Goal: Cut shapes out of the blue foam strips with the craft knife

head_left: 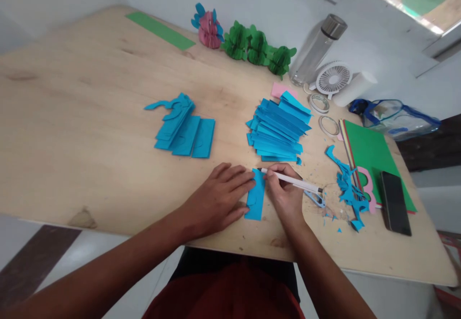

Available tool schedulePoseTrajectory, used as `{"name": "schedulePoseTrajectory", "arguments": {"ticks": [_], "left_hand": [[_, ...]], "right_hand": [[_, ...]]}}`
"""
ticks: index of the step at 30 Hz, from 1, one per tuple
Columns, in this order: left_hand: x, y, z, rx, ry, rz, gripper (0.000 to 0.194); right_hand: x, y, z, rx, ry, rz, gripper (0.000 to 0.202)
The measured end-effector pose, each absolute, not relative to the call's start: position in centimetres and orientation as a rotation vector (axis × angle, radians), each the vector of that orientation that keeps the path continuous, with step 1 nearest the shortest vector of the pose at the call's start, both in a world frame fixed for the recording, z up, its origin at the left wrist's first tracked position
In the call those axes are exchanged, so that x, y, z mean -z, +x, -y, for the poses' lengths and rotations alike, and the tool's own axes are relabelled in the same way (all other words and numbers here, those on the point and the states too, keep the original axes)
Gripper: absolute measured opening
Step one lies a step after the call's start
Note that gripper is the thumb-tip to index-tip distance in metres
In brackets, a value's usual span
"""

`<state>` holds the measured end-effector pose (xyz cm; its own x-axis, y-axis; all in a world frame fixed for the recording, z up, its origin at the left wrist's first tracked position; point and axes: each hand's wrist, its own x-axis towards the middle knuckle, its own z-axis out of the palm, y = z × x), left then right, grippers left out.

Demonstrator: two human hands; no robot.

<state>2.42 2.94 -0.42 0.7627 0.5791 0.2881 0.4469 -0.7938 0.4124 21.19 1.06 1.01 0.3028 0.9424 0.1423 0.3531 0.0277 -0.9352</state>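
Observation:
My left hand [219, 199] lies spread on the table, its fingertips touching the left edge of a small blue paper piece [256, 203]. A faint curved line shows on that paper. In my right hand [286, 191] is a white pen [293, 180], its dark tip at the upper edge of the paper. A light-blue tool [316, 198], perhaps scissors or a cutter, lies partly hidden behind the right hand. Beyond the hands sits a fanned pile of folded blue paper [275, 129]. To the left are several blue cards [203, 139] with drawn outlines, overlapping each other.
Blue scraps [347, 184] lie right, beside green sheets [370, 155], a pink cutout [367, 187] and a phone [395, 203]. Along the wall stand green paper figures [257, 46], a pink one [209, 30], a bottle [317, 50] and a fan [333, 79]. Tape rolls [328, 126] lie nearby.

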Motion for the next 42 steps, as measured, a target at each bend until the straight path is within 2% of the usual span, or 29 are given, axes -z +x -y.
{"name": "schedulePoseTrajectory", "arguments": {"ticks": [15, 27, 42], "left_hand": [[0.44, 2.45, -2.83, -0.577, 2.636, -0.794, 0.044], [1.07, 2.51, -2.75, -0.627, 2.691, -0.8, 0.049], [0.84, 2.54, -2.42, -0.59, 2.718, -0.805, 0.045]], "right_hand": [[-0.34, 21.24, -0.64, -0.491, -1.551, 1.501, 0.018], [-0.59, 21.12, -0.63, -0.449, -1.547, 1.519, 0.019], [-0.46, 21.21, -0.72, -0.455, -1.553, 1.508, 0.019]]}}
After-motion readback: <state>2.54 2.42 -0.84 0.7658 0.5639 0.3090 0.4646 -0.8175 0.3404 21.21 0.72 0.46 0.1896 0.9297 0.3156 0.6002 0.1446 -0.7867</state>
